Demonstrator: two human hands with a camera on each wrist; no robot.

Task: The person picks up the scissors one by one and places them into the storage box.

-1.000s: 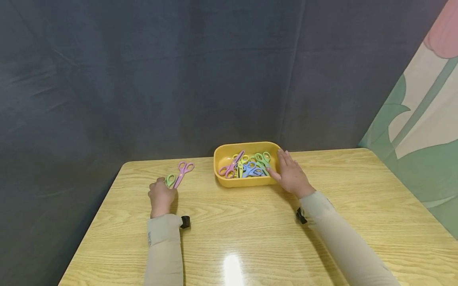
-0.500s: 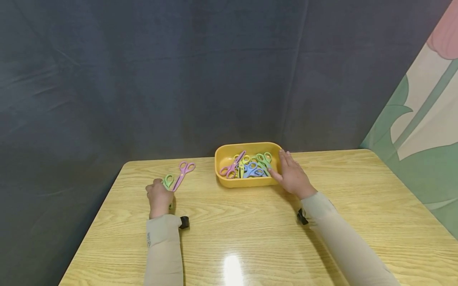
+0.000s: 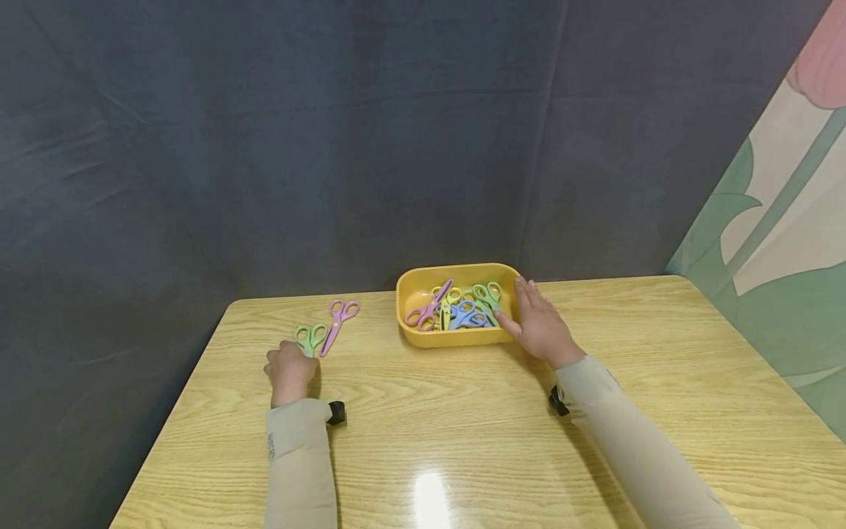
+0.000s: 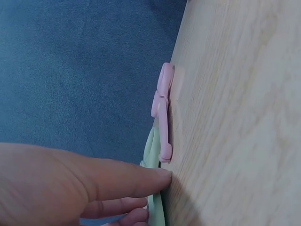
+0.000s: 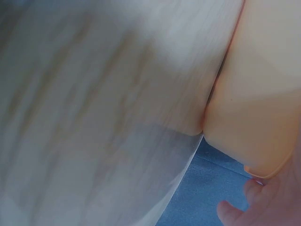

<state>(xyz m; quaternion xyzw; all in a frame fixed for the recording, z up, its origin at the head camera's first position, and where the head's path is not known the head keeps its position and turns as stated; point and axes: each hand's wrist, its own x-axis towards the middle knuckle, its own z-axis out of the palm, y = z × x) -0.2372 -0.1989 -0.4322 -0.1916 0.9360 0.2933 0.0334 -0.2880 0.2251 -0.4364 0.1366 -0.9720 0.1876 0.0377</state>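
Green-handled scissors lie on the table at the left, their two finger loops pointing away. My left hand holds them by the blade end, which is mostly hidden beneath it. In the left wrist view the thumb crosses in front of the green scissors, with curled fingers behind. Just right of them rest pink scissors. My right hand rests with straight fingers on the right end of a yellow tub, its thumb by the near rim. Several coloured scissors lie inside the tub.
The wooden table ends at the back against a dark blue curtain. At the right is a wall panel with a painted flower. Inside the tub, purple-pink scissors lean over yellow, blue and green ones.
My left hand has drawn slightly back and left, and the green scissors have turned so both loops show beside the pink ones. The right hand and tub have stayed put.
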